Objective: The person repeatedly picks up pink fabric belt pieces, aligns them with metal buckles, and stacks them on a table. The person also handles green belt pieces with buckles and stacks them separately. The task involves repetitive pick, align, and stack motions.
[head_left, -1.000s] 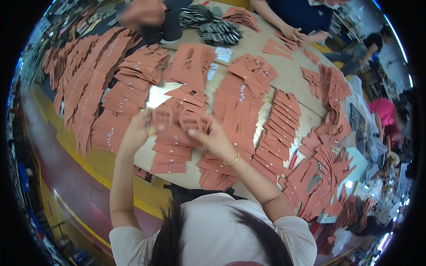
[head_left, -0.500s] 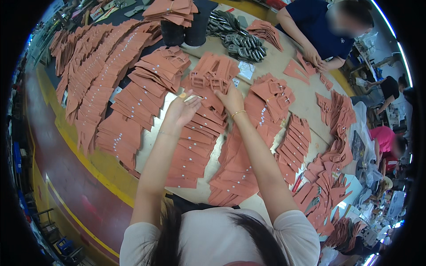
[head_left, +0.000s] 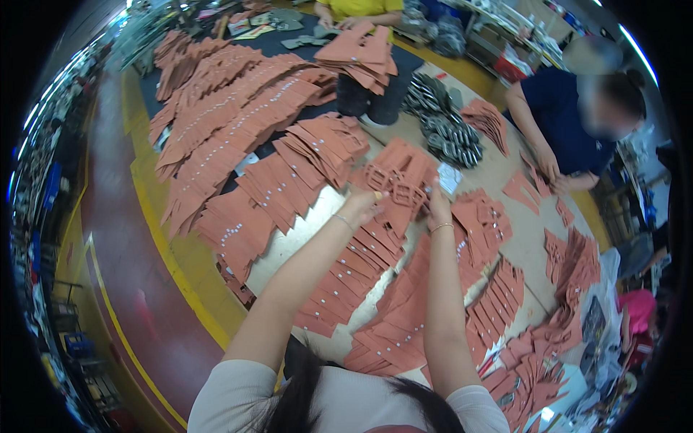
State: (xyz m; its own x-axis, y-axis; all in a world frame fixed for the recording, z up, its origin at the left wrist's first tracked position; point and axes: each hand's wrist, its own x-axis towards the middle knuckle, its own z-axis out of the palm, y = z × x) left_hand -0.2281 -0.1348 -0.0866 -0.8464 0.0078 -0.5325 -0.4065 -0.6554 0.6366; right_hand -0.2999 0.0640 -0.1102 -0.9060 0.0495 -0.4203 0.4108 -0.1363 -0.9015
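Left hand [head_left: 361, 207], half-open, neared the salmon pieces [head_left: 410, 164]; right hand [head_left: 439, 207] touches them (grip unclear)

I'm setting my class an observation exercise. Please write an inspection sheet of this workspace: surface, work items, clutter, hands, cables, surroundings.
Surface: tan table, largely covered by stacks.
Work items: salmon pieces in overlapping rows, many with small white marks; some have frame-shaped cut-outs.
Clutter: dark glossy bundle, white slip, clear plastic along the right edge.
Hands: left hand at the near left of pieces with cut-outs, right hand at their right edge; firmness of grip unclear.
Cables: nothing seen.
Surroundings: dark red floor with yellow bands at left; co-worker in dark blue at right, co-worker in yellow beyond.
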